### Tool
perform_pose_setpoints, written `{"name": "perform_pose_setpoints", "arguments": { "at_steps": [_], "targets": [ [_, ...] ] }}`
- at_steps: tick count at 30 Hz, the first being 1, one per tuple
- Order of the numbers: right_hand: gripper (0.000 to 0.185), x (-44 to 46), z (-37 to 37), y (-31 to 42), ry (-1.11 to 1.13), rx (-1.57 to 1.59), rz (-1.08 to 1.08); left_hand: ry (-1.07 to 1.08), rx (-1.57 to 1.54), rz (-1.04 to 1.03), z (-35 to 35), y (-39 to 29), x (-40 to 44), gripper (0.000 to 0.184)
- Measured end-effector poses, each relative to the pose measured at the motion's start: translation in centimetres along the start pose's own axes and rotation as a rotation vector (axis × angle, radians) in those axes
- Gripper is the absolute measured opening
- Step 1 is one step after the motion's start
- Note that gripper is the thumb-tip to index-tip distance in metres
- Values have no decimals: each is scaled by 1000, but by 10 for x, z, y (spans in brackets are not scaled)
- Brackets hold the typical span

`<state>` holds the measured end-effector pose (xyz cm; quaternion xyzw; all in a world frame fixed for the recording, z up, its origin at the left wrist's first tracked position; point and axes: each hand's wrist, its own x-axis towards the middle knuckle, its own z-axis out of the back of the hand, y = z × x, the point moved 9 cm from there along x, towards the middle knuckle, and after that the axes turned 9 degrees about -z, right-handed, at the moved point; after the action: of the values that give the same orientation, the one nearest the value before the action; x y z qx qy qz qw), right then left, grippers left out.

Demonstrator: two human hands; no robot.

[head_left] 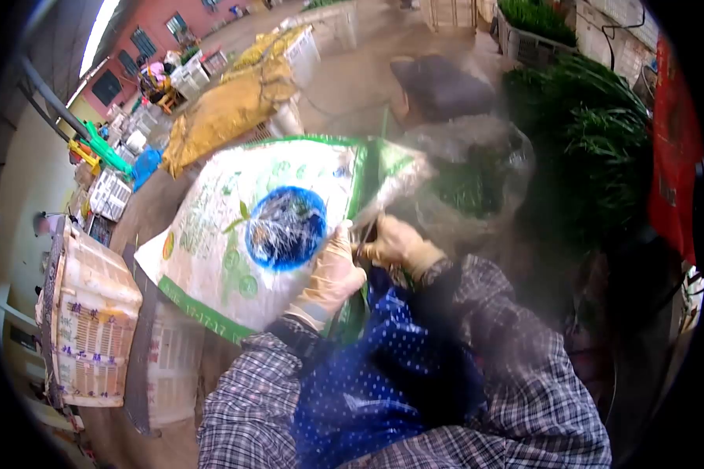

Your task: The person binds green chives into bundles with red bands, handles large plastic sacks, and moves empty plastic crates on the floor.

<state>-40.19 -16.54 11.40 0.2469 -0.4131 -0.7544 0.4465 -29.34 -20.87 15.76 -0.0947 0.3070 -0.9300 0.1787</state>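
A large white and green woven sack (211, 227), printed with a blue circle and "17-17-17", spreads out in front of me. My left hand (330, 273), in a pale rubber glove, is closed on the sack's near right edge. Close beside it, my right hand (401, 247), also gloved, has its fingers curled at the same green-bordered edge. What lies between the right fingers is partly hidden. A blue dotted apron (368, 375) hangs just below both hands. Beyond the right hand, clear plastic (477, 180) covers some greens, hazily seen.
Long leafy greens (594, 133) are heaped on the right, beside a red cloth (673, 156). White plastic crates (98, 320) stand on the left. Yellow-brown sacking (227, 113) covers crates ahead. A dark rounded shape (446, 86), possibly a person's head covering, is beyond the sack.
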Motion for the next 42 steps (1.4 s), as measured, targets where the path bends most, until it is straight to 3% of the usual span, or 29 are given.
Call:
{"name": "perform_pose_setpoints", "arguments": {
  "at_steps": [1,2,3,7,9,11,13,15,16,17,19,22,25,26,29,30,33,34,36,38,39,40,42],
  "targets": [
    [59,-5,8,5,-76,28,25,-129,153,-168,9,-18,8,74],
    [54,-6,14,4,-88,-156,-81,-102,295,-203,7,-26,22,74],
    [49,-2,10,1,-60,-172,-50,-64,432,-227,3,-31,31,73],
    [37,13,-3,-20,-76,-42,83,-95,425,-220,-7,-20,53,62],
    [36,13,-7,-23,69,-96,114,-60,514,-223,-9,-28,63,46],
    [42,0,7,-15,101,-4,143,35,345,-194,-20,-25,72,44],
    [61,1,1,-33,116,67,65,219,126,39,-21,-24,73,51],
    [72,1,-10,-46,315,66,-41,244,35,116,-33,6,81,57],
    [75,-4,-6,-46,293,72,-40,270,-237,181,-45,23,83,59],
    [78,-9,1,-47,271,78,-37,340,-180,237,-48,37,86,57],
    [82,-19,17,-38,201,98,-44,433,-904,294,-62,27,73,57],
    [86,-38,52,-6,42,121,-97,554,-957,270,-68,44,72,52],
    [92,-44,67,-26,-286,213,-118,333,-876,234,-53,4,71,50],
    [86,-43,63,-27,-198,209,-124,332,-783,185,-55,10,76,52],
    [56,-34,47,-19,-118,-74,-135,147,197,138,-26,8,94,55],
    [49,-27,44,-23,-152,-128,-142,121,326,159,-20,-5,93,50],
    [33,-2,29,-48,-246,-186,-149,74,586,-30,-14,-37,102,51],
    [29,3,23,-61,-280,-130,-147,-89,593,-349,-15,-39,101,60],
    [25,13,1,-92,-252,29,-220,-164,648,-567,-8,-70,99,67],
    [24,14,-33,-132,-132,201,-458,-270,675,-768,-1,-87,91,74],
    [23,15,-47,-153,-74,280,-568,-209,627,-645,1,-76,100,73],
    [24,25,-70,-167,-44,41,-44,-150,581,-519,-3,-69,112,71],
    [24,17,-77,-174,-8,-38,-32,-26,476,-263,-7,-42,121,67]
  ]
}}
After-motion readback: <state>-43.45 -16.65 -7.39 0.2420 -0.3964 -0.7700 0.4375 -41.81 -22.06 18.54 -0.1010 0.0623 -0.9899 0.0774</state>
